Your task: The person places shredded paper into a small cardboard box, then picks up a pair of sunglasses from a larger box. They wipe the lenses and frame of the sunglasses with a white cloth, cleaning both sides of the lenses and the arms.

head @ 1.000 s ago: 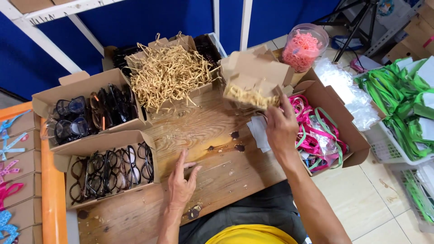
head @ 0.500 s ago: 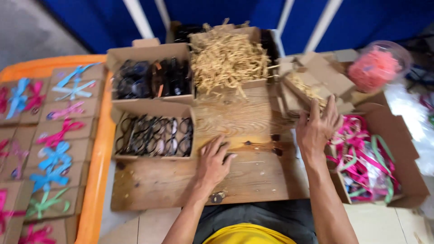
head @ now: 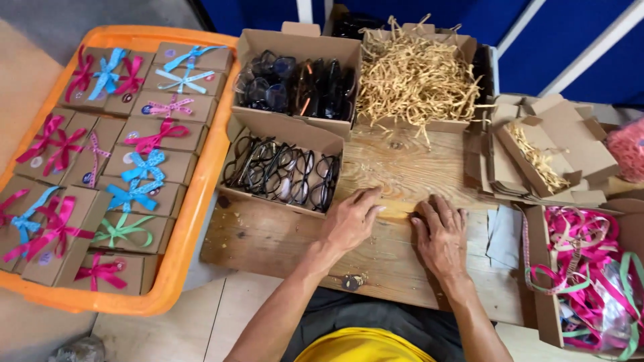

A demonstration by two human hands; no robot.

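On the bare wooden surface point(head: 402, 174) both hands lie flat, fingers apart, empty, left hand point(head: 350, 221) nearest the brown cardboard box of black-framed glasses point(head: 282, 171), right hand point(head: 441, 234) farther.

An orange crate point(head: 201, 194) holds ribboned boxes point(head: 144, 144) beside shredded paper point(head: 416, 77).

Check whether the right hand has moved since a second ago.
Yes. The right hand left the small open carton and came down flat onto the wooden board, beside the left hand.
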